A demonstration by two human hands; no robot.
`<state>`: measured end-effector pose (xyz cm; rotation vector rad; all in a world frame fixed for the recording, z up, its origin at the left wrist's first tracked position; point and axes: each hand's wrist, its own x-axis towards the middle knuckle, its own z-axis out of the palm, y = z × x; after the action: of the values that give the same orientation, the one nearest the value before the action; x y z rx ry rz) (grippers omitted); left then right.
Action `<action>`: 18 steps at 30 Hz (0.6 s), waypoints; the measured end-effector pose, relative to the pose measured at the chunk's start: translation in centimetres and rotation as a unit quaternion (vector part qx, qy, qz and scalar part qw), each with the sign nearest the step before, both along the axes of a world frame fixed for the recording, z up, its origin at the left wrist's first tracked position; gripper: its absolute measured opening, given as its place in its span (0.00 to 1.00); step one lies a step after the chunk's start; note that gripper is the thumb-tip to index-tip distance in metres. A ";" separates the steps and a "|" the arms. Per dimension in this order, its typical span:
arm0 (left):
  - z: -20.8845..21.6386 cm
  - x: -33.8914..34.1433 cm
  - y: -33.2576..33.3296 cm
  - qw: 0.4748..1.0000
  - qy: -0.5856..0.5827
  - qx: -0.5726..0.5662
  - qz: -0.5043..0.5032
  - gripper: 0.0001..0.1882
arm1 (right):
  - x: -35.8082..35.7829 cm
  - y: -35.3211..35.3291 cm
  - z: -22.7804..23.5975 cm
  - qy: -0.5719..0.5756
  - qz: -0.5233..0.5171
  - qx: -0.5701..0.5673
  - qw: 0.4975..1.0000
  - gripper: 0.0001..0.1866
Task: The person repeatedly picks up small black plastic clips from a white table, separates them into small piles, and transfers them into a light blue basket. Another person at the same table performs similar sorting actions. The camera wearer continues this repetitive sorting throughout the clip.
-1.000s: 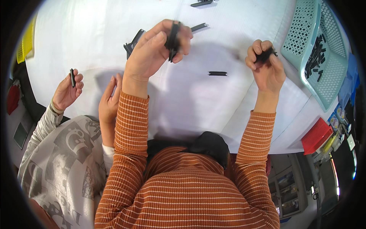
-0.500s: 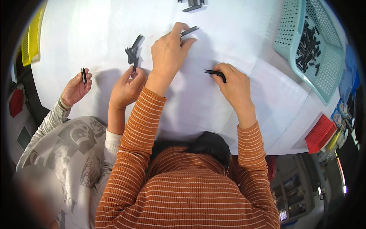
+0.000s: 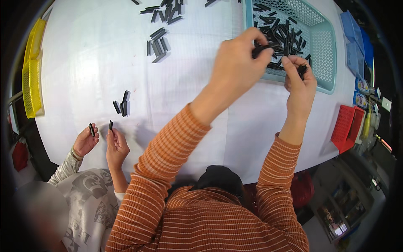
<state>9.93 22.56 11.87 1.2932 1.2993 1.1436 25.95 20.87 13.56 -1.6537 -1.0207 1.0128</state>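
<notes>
Above the near side of a light-blue basket [image 3: 327, 71], my left hand [image 3: 237, 56] pinches a short black plastic strip [image 3: 261, 48], blurred by motion. Just right of it, my right hand [image 3: 299, 86] is closed around several black plastic strips [image 3: 302, 70], with one upright between thumb and fingertips. The two hands are close together, and the fingers partly hide what they hold. Many loose black strips [image 3: 275, 31] lie in the basket beyond my hands.
At the left, a co-worker's hands [image 3: 117, 147] hold black strips, with a small pile [image 3: 122, 105] in front. More strips [image 3: 157, 44] lie farther up the white table [image 3: 189, 80]. Yellow baskets [image 3: 31, 84] stand at the left edge, a red basket [image 3: 344, 128] at the right.
Both my hands have moved from the middle of the table to the basket, and the view has shifted right. The co-worker's right hand has drawn back from the small pile with a strip.
</notes>
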 end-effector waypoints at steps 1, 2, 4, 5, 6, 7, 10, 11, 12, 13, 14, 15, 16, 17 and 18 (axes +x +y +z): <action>0.0 1.9 1.1 1.000 0.022 0.017 -0.007 0.11 | 1.2 0.8 -0.4 -0.033 -0.012 0.009 0.999 0.10; -0.6 3.5 1.9 0.999 0.045 0.029 -0.001 0.10 | 2.3 1.5 -1.4 -0.059 -0.021 0.017 0.998 0.10; -1.6 5.8 2.9 0.995 0.084 0.053 0.008 0.10 | 3.7 2.3 -2.1 -0.114 -0.044 0.018 0.992 0.11; -1.7 6.0 3.3 0.993 0.102 0.054 0.013 0.10 | 4.0 2.7 -2.2 -0.123 -0.053 0.027 0.991 0.12; -1.5 6.2 3.4 0.992 0.118 0.053 0.015 0.10 | 4.5 2.8 -2.4 -0.135 -0.065 0.033 0.988 0.13; -1.3 6.3 3.6 0.990 0.132 0.052 0.017 0.10 | 5.1 3.0 -2.6 -0.148 -0.077 0.038 0.985 0.13; -2.2 6.5 4.5 0.981 0.161 0.096 -0.058 0.15 | 6.1 4.2 -4.1 -0.164 -0.040 0.086 0.982 0.14; -2.5 6.4 4.5 0.975 0.163 0.126 -0.079 0.17 | 6.1 4.3 -4.4 -0.182 -0.028 0.093 0.979 0.14; -2.2 6.2 4.2 0.969 0.176 0.142 -0.098 0.18 | 5.8 4.4 -4.8 -0.201 -0.016 0.098 0.975 0.13; -1.9 5.8 3.8 0.972 0.155 0.152 -0.085 0.17 | 5.3 4.5 -4.9 -0.220 -0.003 0.104 0.970 0.13; -1.5 5.2 3.3 0.975 0.134 0.162 -0.070 0.16 | 4.8 4.2 -4.6 -0.286 0.006 0.086 0.954 0.14; -1.1 4.0 2.6 0.977 0.115 0.171 -0.049 0.15 | 4.7 4.0 -4.5 -0.321 0.006 0.123 0.939 0.14; -0.5 2.4 1.6 0.974 0.095 0.205 -0.018 0.12 | 4.5 3.7 -4.8 -0.346 0.013 0.161 0.924 0.14; -0.6 1.5 0.5 0.972 0.079 0.222 0.012 0.11 | 4.2 3.4 -4.9 -0.369 0.020 0.200 0.907 0.14; -1.5 0.0 -0.9 0.967 0.079 0.237 0.048 0.12 | 3.2 2.9 -4.7 -0.345 0.004 0.226 0.911 0.13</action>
<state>9.91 21.69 10.42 1.7105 1.2548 1.5092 29.12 23.73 8.82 -1.6222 -1.5790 0.1276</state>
